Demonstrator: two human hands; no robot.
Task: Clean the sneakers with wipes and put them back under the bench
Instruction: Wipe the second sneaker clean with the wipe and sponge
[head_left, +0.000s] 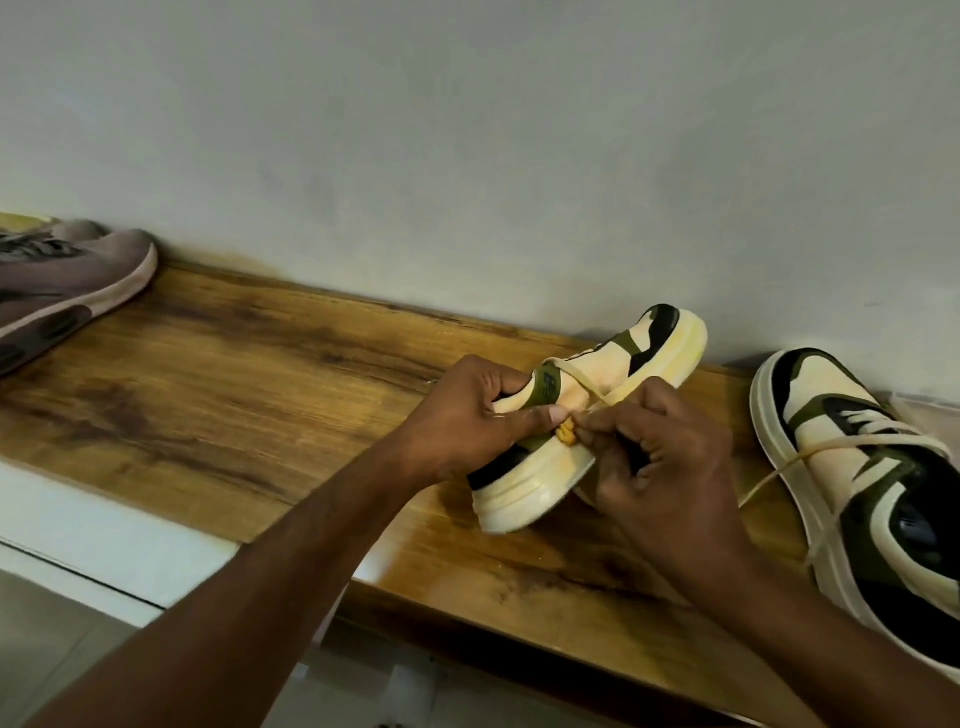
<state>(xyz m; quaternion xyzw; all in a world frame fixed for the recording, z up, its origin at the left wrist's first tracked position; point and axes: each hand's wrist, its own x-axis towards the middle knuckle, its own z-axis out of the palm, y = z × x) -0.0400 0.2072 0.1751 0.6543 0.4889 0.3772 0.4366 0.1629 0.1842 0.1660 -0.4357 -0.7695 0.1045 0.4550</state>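
Note:
A cream, olive and black sneaker (639, 364) lies tilted on its side on the wooden bench (218, 374), its sole toward me. My left hand (467, 415) grips its collar near the tongue. My right hand (660, 457) is curled against the side of the sole, pinching the cream lace (587, 387) and a small orange-yellow bit between the fingertips. The matching second sneaker (852, 493) stands upright on the bench at the right, its loose lace trailing toward my right hand. No wipe is visible.
A mauve-brown pair of running shoes (62, 291) sits at the bench's far left end. A grey wall runs right behind the bench. The bench's front edge drops to a white ledge (104, 525) and tiled floor at lower left.

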